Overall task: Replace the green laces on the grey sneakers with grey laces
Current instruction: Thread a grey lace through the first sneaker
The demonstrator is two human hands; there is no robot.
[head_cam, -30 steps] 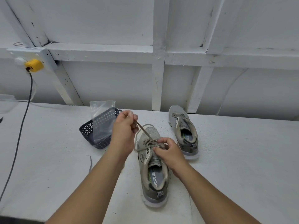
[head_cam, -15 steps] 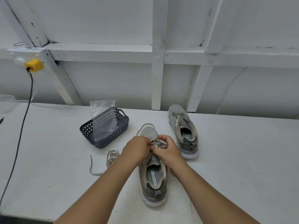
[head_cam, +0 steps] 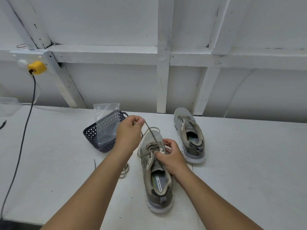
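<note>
Lace drawn taut from near sneaker

The left hand (head_cam: 128,135) fingers (head_cam: 138,121) pinch the flat grey lace (head_cam: 152,132), stretched up-left from the eyelets; the right hand (head_cam: 172,156) grips the grey mesh sneaker (head_cam: 157,178), lying lengthwise, toe away, on the white surface (head_cam: 249,163).

We face a white-painted wall (head_cam: 116,22) framed with wooden studs and a horizontal rail (head_cam: 106,54). At left a yellow plug (head_cam: 36,67) sits in a socket, its dark cord (head_cam: 25,130) trailing down across the white tabletop (head_cam: 249,163). The light is even and soft.
</note>
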